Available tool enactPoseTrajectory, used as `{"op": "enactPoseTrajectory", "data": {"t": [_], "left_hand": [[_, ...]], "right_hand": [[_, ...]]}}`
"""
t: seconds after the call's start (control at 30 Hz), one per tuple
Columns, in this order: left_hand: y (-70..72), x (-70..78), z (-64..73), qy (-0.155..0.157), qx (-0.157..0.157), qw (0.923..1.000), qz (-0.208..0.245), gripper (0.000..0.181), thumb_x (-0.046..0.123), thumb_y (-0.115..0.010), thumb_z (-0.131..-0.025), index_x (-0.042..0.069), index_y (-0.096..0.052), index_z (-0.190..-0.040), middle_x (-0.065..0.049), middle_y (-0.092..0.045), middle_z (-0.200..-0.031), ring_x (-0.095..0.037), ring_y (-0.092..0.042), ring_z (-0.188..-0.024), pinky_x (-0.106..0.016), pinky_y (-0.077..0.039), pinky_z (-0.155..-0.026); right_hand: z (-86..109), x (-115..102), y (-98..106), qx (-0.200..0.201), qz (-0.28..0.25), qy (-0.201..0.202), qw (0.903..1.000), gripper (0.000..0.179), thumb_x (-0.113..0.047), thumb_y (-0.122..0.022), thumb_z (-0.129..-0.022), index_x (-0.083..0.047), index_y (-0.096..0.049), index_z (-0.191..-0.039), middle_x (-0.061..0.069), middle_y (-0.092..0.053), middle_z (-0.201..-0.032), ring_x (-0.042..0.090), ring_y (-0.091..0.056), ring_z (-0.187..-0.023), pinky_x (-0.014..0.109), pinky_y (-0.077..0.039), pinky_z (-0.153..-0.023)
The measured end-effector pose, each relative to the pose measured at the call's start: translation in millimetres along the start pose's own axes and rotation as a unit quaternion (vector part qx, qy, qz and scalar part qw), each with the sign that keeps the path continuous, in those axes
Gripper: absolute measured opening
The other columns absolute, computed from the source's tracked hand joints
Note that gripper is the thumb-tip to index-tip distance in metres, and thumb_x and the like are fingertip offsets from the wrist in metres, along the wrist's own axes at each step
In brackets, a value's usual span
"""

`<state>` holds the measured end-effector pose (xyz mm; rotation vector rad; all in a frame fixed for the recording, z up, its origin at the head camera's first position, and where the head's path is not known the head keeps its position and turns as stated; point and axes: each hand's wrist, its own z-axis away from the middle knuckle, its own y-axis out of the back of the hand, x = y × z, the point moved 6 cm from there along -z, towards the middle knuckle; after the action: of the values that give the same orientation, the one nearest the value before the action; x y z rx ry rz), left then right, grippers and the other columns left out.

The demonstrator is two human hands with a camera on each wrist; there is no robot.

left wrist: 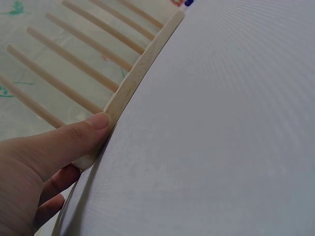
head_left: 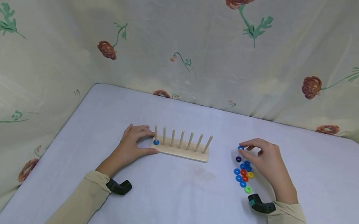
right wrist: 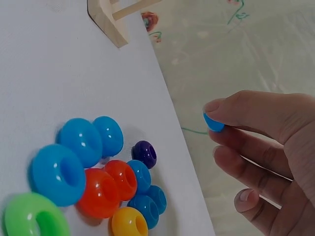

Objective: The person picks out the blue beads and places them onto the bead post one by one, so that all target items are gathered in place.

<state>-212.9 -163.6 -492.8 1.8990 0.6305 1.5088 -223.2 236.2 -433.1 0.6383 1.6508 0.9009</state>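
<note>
At the near side, beige sleeves [head_left: 77,201] with creased cuffs reach in over a smooth, white-covered table [head_left: 178,212], a curved black device [head_left: 119,187] at each wrist. Loose rings lie on its right part in a tight cluster, glossy, plump and rounded: a light green ring [right wrist: 19,214] nearest, then blue, red and yellow ones, several touching, and a dark purple ring [right wrist: 139,153] slightly apart at the far end. To their left stands a flat, pale wooden board [head_left: 183,153] bearing a row of seven slim, round pegs [head_left: 181,139], with a low blue ring [head_left: 156,143] at the foot of the leftmost. The left hand [head_left: 131,142] grips the board's left end, thumb on its near edge. The right hand [head_left: 266,156] pinches a shiny blue ring [right wrist: 213,123] between thumb and fingers, beyond the purple one and well apart from the pegs. Farther off, the table's rounded corners and long back edge meet a pale, softly creased curtain [head_left: 179,19], printed with reddish-brown flowers [head_left: 106,50] and green stems
</note>
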Motion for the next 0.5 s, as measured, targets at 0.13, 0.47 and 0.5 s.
{"op": "enactPoseTrajectory", "data": {"t": [0.13,0.47,0.5], "left_hand": [[-0.3,-1.0,0.5,0.001,-0.001,1.0000,0.000,0.058,0.034,-0.092,-0.076,0.014,-0.073,-0.126,-0.015,-0.060,-0.148,-0.033,-0.048,-0.145,-0.059,-0.008,-0.132],[0.6,-0.4,-0.2,0.000,-0.001,1.0000,0.002,0.058,0.034,-0.092,-0.076,0.013,-0.073,-0.126,-0.015,-0.060,-0.148,-0.034,-0.048,-0.145,-0.059,-0.008,-0.132],[0.8,-0.6,-0.2,0.000,0.000,1.0000,0.002,0.058,0.034,-0.092,-0.076,0.014,-0.073,-0.126,-0.015,-0.060,-0.148,-0.033,-0.048,-0.145,-0.059,-0.008,-0.132]], "right_hand": [[0.1,-0.8,-0.1,0.003,-0.002,0.007,1.0000,0.021,-0.015,-0.080,-0.091,-0.011,-0.079,-0.111,0.008,-0.078,-0.108,0.024,-0.066,-0.099,0.034,-0.053,-0.081],[-3.7,-8.5,3.3,0.019,-0.006,0.031,0.9993,0.019,-0.015,-0.081,-0.090,-0.013,-0.079,-0.109,0.007,-0.078,-0.106,0.022,-0.066,-0.096,0.020,-0.050,-0.073],[-4.5,-10.0,3.5,0.020,-0.007,0.032,0.9993,0.020,-0.015,-0.081,-0.090,-0.013,-0.079,-0.109,0.007,-0.078,-0.106,0.022,-0.066,-0.096,0.020,-0.050,-0.073]]}}
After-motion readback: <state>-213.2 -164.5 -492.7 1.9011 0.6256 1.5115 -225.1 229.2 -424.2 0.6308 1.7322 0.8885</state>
